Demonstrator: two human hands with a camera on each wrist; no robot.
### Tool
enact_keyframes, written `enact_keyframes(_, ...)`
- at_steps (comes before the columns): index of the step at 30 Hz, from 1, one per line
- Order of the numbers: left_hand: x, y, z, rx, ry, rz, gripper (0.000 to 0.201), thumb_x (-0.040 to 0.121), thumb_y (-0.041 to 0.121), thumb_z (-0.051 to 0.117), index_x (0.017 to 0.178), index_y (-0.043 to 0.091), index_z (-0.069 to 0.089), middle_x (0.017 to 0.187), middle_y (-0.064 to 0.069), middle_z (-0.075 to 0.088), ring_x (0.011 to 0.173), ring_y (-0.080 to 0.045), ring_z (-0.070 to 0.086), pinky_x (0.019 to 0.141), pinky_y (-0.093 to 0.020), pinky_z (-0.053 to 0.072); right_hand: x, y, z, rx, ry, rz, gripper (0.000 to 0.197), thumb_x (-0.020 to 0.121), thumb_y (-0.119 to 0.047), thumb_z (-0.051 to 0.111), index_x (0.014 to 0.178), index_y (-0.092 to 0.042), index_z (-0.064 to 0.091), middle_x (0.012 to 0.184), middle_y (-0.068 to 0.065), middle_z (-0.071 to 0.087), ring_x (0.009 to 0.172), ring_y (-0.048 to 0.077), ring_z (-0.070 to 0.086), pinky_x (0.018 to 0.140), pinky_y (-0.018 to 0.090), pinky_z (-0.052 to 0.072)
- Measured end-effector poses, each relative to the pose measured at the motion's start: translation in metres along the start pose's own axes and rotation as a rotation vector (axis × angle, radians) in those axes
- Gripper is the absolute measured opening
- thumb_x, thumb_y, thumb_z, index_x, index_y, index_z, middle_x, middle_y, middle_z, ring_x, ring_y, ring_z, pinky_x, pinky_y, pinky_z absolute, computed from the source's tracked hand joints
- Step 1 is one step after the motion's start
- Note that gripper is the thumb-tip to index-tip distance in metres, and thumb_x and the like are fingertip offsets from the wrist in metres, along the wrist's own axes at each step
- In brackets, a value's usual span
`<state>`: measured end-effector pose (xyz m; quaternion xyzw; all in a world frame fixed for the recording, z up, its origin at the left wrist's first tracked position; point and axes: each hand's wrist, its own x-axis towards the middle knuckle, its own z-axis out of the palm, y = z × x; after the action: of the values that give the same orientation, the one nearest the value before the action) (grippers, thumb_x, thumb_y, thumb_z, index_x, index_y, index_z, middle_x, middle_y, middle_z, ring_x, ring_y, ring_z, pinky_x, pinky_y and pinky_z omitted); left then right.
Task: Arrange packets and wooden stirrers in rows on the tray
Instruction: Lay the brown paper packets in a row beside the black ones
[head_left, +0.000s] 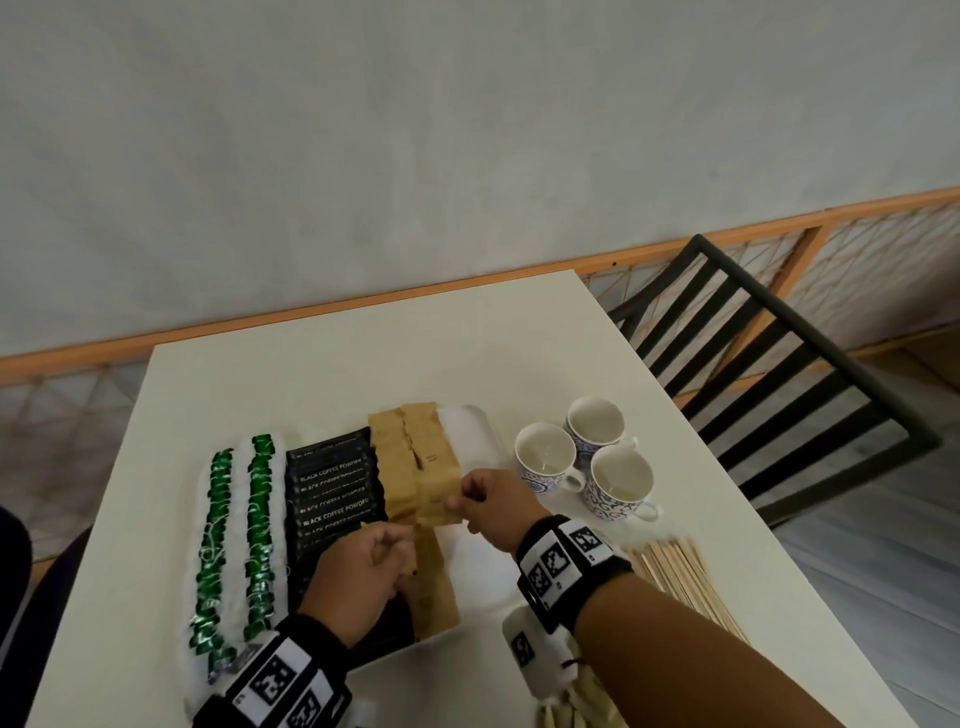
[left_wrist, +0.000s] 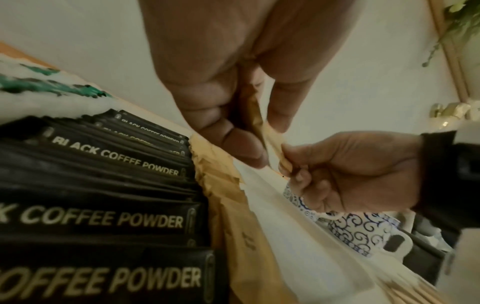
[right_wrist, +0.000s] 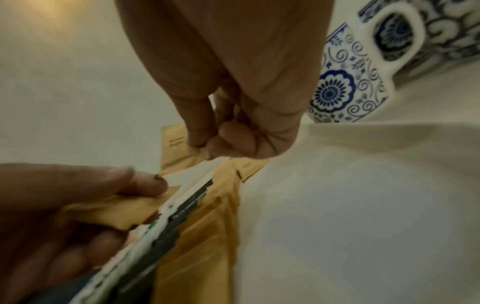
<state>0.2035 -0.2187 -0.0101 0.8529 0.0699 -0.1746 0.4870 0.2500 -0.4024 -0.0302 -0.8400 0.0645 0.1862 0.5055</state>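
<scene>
1. On the left of the tray (head_left: 470, 431) lie two rows of green-and-white packets (head_left: 218, 540), then a row of black coffee packets (head_left: 332, 499). I judge these rows finished, so I leave them alone.
2. My left hand (head_left: 358, 582) has its fingers curled, pinching a brown packet (head_left: 410, 540) at the near part of the brown row (head_left: 415, 467).
3. My right hand (head_left: 493, 506) pinches the right edge of another brown packet (head_left: 439, 501) further along the same row. To do this well, I would lay each packet flat, overlapping its neighbour and with edges parallel to the black row.
4. The right part of the tray is bare; I think the wooden stirrers (head_left: 680, 571) belong there. They lie on the table (head_left: 311, 374), near my right forearm.
5. Three cups (head_left: 587, 457) stand just beside the tray's right side; my right wrist could knock them.
</scene>
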Motion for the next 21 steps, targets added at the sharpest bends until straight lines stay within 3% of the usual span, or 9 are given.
enact_keyframes(3,0.006,-0.006,-0.008,-0.013,-0.012,-0.036,0.029,0.096,0.003,0.047,0.099,0.027,0.062,0.091,-0.002,0.069,0.07,-0.014,0.067,0.059,-0.02,0.051,0.027,-0.002,-0.002,-0.208,0.142,0.038,0.03,0.093,-0.025,0.06,0.068,-0.024,0.044,0.083,0.0,0.056,0.08,0.02,0.054,0.073,0.029,0.046)
enact_keyframes(8,0.01,-0.01,-0.017,-0.016,0.015,-0.016,0.03,0.093,0.002,0.05,0.101,0.029,0.058,0.075,-0.008,0.07,0.063,-0.013,0.067,0.058,-0.022,0.051,0.052,-0.01,0.0,-0.456,0.161,0.05,0.012,0.097,-0.023,0.048,0.089,-0.016,0.052,0.108,0.011,0.066,0.103,0.029,0.059,0.082,0.029,0.044)
enact_keyframes(11,0.009,-0.012,-0.019,-0.027,0.005,-0.009,0.028,0.093,0.002,0.052,0.101,0.028,0.058,0.073,-0.01,0.07,0.062,-0.012,0.067,0.057,-0.022,0.051,0.063,-0.009,0.008,-0.51,0.139,0.069,0.011,0.098,-0.023,0.047,0.092,-0.015,0.051,0.11,0.011,0.065,0.105,0.03,0.059,0.082,0.031,0.045)
enact_keyframes(16,0.008,-0.014,-0.019,-0.049,-0.005,-0.012,0.025,0.094,0.003,0.053,0.101,0.027,0.058,0.079,-0.008,0.069,0.062,-0.013,0.067,0.057,-0.021,0.052,0.074,-0.006,0.013,-0.594,0.129,0.092,0.023,0.097,-0.024,0.051,0.112,-0.008,0.056,0.113,0.011,0.064,0.107,0.028,0.06,0.087,0.033,0.049)
enact_keyframes(21,0.011,-0.014,-0.02,-0.089,-0.002,-0.012,0.031,0.091,-0.001,0.055,0.105,0.027,0.057,0.08,-0.009,0.07,0.065,-0.016,0.069,0.061,-0.026,0.055,0.078,-0.008,0.014,-0.731,0.093,0.07,0.022,0.098,-0.019,0.049,0.112,-0.005,0.058,0.114,0.01,0.062,0.105,0.028,0.062,0.087,0.036,0.054)
